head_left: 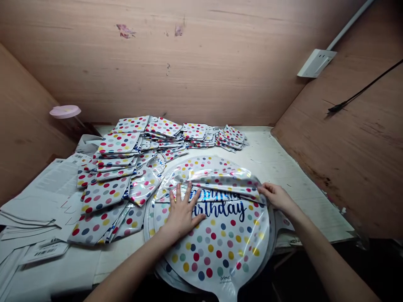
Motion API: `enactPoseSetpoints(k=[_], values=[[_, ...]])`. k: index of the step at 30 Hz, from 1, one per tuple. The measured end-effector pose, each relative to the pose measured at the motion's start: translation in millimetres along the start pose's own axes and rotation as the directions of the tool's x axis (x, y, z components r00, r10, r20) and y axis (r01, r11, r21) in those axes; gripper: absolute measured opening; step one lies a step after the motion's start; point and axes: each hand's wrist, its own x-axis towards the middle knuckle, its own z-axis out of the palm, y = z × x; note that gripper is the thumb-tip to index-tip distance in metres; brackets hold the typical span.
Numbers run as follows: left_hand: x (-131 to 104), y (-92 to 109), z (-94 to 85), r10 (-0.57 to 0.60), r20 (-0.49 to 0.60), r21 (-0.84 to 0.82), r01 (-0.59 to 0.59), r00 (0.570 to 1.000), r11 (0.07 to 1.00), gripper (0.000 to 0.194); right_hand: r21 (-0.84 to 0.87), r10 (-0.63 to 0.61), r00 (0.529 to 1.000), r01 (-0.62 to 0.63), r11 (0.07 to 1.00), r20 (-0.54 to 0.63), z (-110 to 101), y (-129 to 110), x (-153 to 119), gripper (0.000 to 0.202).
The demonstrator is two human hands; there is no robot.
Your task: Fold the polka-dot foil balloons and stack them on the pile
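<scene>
A flat foil balloon (220, 247) with coloured dots and blue "birthday" lettering lies on top of a stack of similar round balloons, its tail toward me. Its far part is folded over toward me and covers some of the lettering. My left hand (182, 212) rests on the balloon with fingers spread, the fingertips on the folded part. At the right end of the fold, my right hand (277, 196) pinches the balloon's edge between thumb and fingers.
Piles of folded dotted balloons (105, 195) stand left and along the back of the table (283, 161). Paper sheets (37, 188) lie at far left, near a pink-lidded container (65, 111). Wooden panels surround the table; a white switch box (316, 63) and black cable (362, 90) are at right.
</scene>
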Motion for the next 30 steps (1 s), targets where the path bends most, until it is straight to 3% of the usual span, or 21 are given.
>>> enactPoseSetpoints(k=[2, 5, 7, 9, 10, 12, 15, 21, 27, 30], values=[[-1.9, 3.4, -2.4, -0.040, 0.032, 0.029, 0.039, 0.999, 0.999, 0.082, -0.057, 0.052, 0.996, -0.056, 0.997, -0.070, 3.6, 2.7, 13.9, 0.029], [-1.4, 6.5, -9.9, -0.123, 0.062, 0.070, 0.119, 0.990, 0.990, 0.086, -0.163, 0.096, 0.978, -0.127, 0.978, -0.185, 9.5, -14.8, 22.5, 0.026], [3.3, 4.3, -15.3, -0.108, 0.038, 0.077, 0.105, 0.993, 0.992, 0.085, -0.280, -0.051, 0.969, -0.019, 0.960, -0.241, 16.2, -31.3, 16.1, 0.033], [11.4, -2.7, -18.3, -0.009, 0.013, 0.067, 0.008, 1.000, 0.998, 0.079, -0.420, -0.341, 0.935, 0.271, 0.866, -0.099, 27.2, -43.4, 3.8, 0.042], [15.8, -7.7, -18.3, 0.034, 0.013, 0.060, -0.034, 0.999, 0.998, 0.077, -0.455, -0.463, 0.886, 0.423, 0.783, 0.027, 33.8, -46.1, -2.7, 0.048], [22.4, -19.0, -15.9, 0.025, 0.033, 0.052, -0.027, 0.999, 0.998, 0.081, -0.445, -0.562, 0.796, 0.597, 0.668, 0.224, 46.6, -44.4, -12.9, 0.062], [23.0, -34.5, -11.7, -0.087, 0.069, 0.059, 0.083, 0.994, 0.995, 0.093, -0.443, -0.582, 0.763, 0.641, 0.627, 0.280, 56.1, -31.0, -16.8, 0.065], [13.7, -59.7, -25.4, 0.177, 0.092, -0.038, -0.174, 0.980, 0.984, 0.078, -0.482, -0.674, 0.680, 0.711, 0.512, 0.287, 41.5, -19.6, 2.0, 0.044], [17.8, -97.5, -36.2, 0.255, 0.099, -0.138, -0.241, 0.962, 0.961, 0.065, -0.422, -0.715, 0.629, 0.763, 0.490, 0.306, 21.2, -15.3, 14.3, 0.057], [18.6, -117.7, -40.6, 0.283, 0.121, -0.264, -0.244, 0.951, 0.933, 0.058, -0.375, -0.757, 0.582, 0.800, 0.468, 0.297, 14.7, -5.8, 16.4, 0.047]])
